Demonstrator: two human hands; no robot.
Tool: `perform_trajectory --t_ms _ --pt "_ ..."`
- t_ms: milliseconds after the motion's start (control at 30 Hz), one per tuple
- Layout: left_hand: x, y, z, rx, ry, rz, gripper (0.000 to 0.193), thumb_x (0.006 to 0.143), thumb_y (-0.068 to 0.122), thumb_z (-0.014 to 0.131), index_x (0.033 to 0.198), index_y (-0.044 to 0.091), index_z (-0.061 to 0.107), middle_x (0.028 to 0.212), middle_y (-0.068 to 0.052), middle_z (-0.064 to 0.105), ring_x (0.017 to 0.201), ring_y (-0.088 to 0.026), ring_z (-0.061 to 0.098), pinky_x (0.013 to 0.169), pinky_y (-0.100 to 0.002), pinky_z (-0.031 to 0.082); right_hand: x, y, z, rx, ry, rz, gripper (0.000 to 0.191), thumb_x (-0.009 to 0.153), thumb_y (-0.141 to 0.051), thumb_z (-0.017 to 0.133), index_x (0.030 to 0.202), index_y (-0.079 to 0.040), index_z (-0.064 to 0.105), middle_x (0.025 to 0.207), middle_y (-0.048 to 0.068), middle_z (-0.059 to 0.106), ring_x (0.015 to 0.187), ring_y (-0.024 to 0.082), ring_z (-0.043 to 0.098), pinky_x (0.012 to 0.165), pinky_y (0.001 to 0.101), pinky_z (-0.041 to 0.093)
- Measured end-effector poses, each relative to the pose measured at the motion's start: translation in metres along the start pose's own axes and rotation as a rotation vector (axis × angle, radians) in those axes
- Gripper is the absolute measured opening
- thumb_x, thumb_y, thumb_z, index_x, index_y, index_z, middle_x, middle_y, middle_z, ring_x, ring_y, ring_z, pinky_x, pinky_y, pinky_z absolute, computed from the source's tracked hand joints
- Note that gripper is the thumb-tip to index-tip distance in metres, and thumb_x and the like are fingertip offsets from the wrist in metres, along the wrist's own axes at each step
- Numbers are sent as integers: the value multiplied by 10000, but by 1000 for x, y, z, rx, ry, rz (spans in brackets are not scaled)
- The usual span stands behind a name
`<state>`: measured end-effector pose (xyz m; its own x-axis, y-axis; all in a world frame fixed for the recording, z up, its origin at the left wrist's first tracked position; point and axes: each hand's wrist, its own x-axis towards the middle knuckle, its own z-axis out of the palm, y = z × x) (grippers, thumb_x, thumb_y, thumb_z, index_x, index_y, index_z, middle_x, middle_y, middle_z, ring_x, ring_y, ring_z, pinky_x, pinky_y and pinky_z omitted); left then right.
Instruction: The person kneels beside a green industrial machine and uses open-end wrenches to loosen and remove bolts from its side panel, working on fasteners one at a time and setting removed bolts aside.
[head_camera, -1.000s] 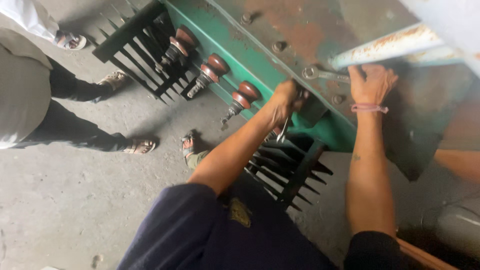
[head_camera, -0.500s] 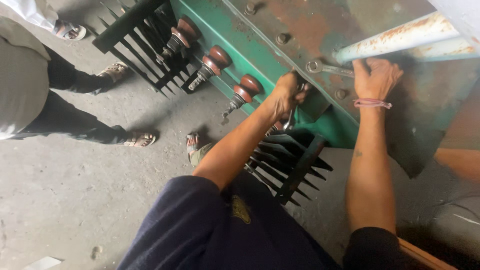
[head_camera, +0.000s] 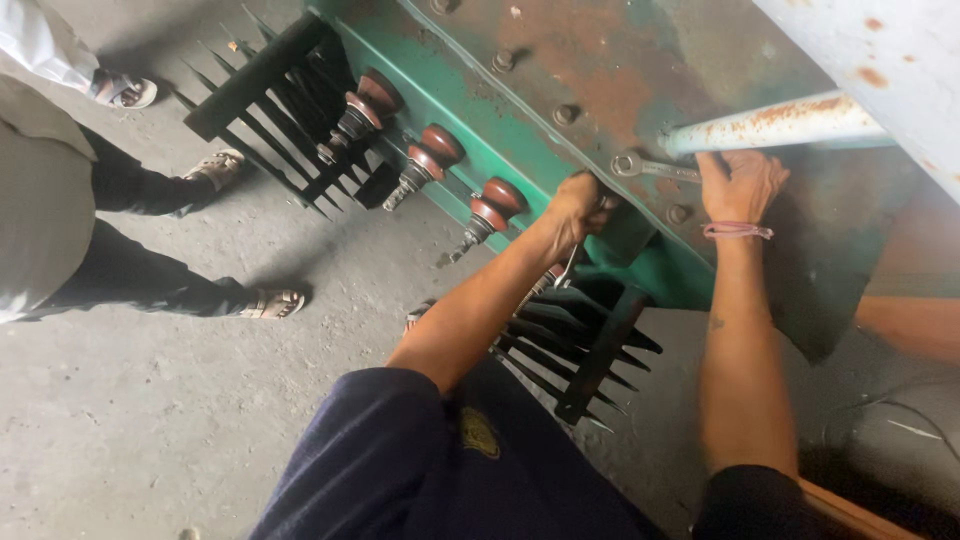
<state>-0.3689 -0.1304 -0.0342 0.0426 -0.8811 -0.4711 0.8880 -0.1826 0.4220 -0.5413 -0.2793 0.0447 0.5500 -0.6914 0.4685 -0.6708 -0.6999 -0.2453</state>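
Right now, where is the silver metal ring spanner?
In the head view, the silver metal ring spanner lies on the rusty green metal lid, upper right of centre, its ring on a bolt and its handle under the right hand.

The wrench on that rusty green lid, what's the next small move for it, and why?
Probably swing the wrench handle a short arc with the right hand. Its ring end already sits at a bolt on the lid, while the left hand grips a second tool below the edge, seemingly holding the underside.
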Motion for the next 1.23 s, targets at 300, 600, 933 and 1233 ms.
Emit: perform_trajectory --t_ms 300,600,933,1233 --pt "-110 95 -3 1025 405 989 365 973 402 651 990 38 661 789 -157 742 725 -274 733 650 -379 549 -52 -24 -46 -307 -321 375 735 1095 -711 556 899 -40 780 808 268 712 905 430 644 1011 525 443" --pt "0 211 24 2006 708 1147 294 1026 273 512 861 139 715 830 -151 723 766 -354 722 655 -471 575 -48 -33 -58 -140 -231 217 818 779 -826 801 970 -31 793 918 240 746 935 449 660 956 619 382" --pt "-166 115 14 1591 202 899 460 978 531 600 1144 133 759 681 -226 660 722 -434 663 680 -526 533 -92 6 -65 -12 -87 248 773 905 -677 797 1064 78 749 1075 246 700 1039 369 650 985 562 450" --pt "-152 13 -23 -244 -240 -75 710 1038 678 397 947 16 634 597 -41 522 402 -148 373 399 -312 322 -273 -146 -11 851 -350 777 359 949 -493 681 980 -139 734 847 13 720 711 126 655 608 339 529"
